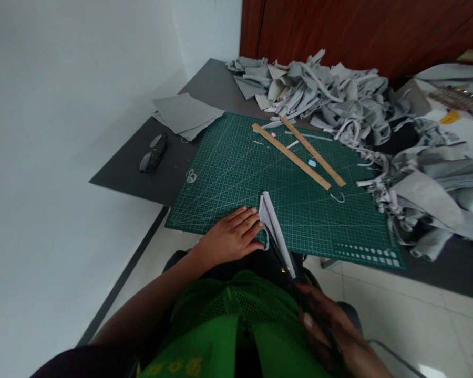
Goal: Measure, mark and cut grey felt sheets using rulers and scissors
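- Left hand (230, 236): flat, palm down, fingers spread; grips nothing, fingertips pressing the near edge of the grey fabric strip (275, 231). Prob. pinning it so it won't shift under the blades.
- Right hand (325, 328): low in frame, in shadow, closed round the handles of the scissors (280, 257); blades run up along the strip's near end. How far the blades gape: can't tell.
- Grey fabric strip: narrow folded piece, lies at the near edge of the cutting mat (236, 173), its end overhanging toward the person's lap; sits btwn both hands.
- Cutting mat: green, white grid lines, printed row of white squares at the near-right corner; numerals too small to read. Covers the middle of the counter (122, 176).
- Two wooden rulers (295, 157): side by side, angled across the mat's far part, well apart from the hands.
- Small offcuts on mat: a pale blue bit, a thin curled sliver near the rulers.
- Flat grey sheets (185, 113): stacked off the mat's far-left corner.
- Glasses (153, 152): dark, folded, on bare counter left of mat.
- Scrap heap (331, 100): grey trimmings piled far and right, spilling onto the mat's right edge.
- Green garment (220, 325): yellow characters at the bottom edge, not legible.
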A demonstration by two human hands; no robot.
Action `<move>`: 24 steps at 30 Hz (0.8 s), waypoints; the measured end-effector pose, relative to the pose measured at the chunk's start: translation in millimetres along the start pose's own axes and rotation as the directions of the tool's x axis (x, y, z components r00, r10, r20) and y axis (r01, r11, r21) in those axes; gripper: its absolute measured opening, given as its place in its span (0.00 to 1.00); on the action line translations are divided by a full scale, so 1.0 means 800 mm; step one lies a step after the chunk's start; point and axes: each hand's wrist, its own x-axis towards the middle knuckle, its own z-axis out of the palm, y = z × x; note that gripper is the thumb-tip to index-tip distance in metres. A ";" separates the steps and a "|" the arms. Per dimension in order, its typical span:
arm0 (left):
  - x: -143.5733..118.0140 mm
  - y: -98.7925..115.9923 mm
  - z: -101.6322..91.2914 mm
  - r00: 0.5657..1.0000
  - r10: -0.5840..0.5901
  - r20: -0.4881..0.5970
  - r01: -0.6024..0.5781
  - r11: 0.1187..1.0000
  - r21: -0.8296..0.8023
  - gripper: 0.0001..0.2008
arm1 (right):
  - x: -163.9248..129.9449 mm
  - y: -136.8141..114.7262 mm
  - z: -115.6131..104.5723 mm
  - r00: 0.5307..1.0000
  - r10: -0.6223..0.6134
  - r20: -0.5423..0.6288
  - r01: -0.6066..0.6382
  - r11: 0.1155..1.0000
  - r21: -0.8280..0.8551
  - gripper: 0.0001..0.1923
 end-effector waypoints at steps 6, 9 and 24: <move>0.001 0.001 -0.002 1.000 0.002 0.007 -0.003 1.000 0.016 0.25 | 0.001 0.006 -0.002 1.000 -0.019 0.024 0.019 1.000 0.013 0.35; 0.002 0.002 -0.003 1.000 0.016 -0.002 -0.016 0.999 0.044 0.25 | 0.001 0.005 0.000 1.000 0.000 0.020 0.000 1.000 0.015 0.35; 0.002 0.000 0.000 0.999 0.042 -0.003 -0.042 0.998 0.049 0.25 | 0.004 -0.006 0.001 0.997 -0.035 0.074 0.031 0.998 0.047 0.37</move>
